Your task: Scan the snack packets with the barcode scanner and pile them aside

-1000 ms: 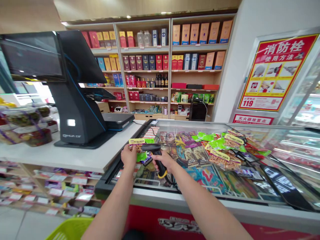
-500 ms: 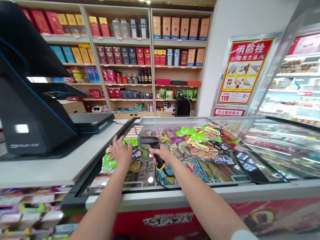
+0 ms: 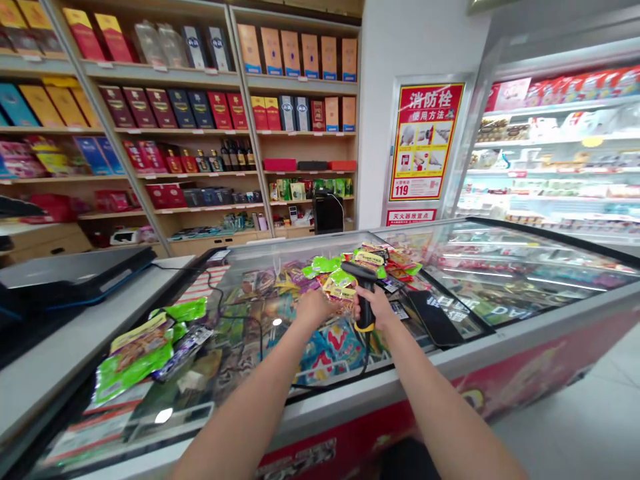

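My right hand is wrapped round the grip of a black barcode scanner with a yellow end. Beside it, my left hand reaches to the near left edge of a pile of snack packets on the freezer's glass top; its fingertips are hidden, so what they hold, if anything, cannot be made out. Green and dark packets lie apart at the left end of the glass. From the scanner's base a black cable runs along the glass.
A flat black item with white lettering lies right of the pile. The freezer's raised front edge runs below my forearms. A counter with a black device borders the left. Bottle shelves stand behind.
The view has swung right. My left hand has moved from the packets at the left end to the main pile; my right hand has carried the scanner right, over that pile.
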`<state>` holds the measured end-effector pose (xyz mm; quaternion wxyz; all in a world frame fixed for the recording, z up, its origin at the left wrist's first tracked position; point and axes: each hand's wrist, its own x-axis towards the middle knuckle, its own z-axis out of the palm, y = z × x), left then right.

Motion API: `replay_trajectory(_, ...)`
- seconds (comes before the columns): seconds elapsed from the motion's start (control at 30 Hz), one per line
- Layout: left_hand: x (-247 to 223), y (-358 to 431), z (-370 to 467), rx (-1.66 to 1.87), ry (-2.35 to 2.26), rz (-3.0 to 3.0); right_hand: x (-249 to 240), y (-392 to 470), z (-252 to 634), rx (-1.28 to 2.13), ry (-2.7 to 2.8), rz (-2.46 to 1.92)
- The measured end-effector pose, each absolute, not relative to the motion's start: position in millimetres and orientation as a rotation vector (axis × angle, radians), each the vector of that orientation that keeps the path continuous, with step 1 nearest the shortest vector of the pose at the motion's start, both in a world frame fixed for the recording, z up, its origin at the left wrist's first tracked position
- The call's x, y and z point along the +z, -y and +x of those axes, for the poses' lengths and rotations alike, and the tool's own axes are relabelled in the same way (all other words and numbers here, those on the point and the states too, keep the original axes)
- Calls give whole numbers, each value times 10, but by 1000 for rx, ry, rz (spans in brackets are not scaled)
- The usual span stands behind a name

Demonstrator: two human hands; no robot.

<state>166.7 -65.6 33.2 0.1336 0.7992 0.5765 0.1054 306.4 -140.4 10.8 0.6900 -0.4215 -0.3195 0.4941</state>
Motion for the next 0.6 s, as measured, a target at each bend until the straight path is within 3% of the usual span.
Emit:
replay_trajectory(0.17, 196, 575, 1879, 300, -1603, 2201, 28, 1535, 3221, 1087, 659, -904)
replay_trajectory(0.47, -37, 28, 1803, 1376, -1101, 1445, 33, 1548, 3186, 1118, 749, -935)
replay_trajectory(0.6, -76, -30, 1709, 1530, -1127, 1295, 29, 1559, 3197, 1158, 810, -1029)
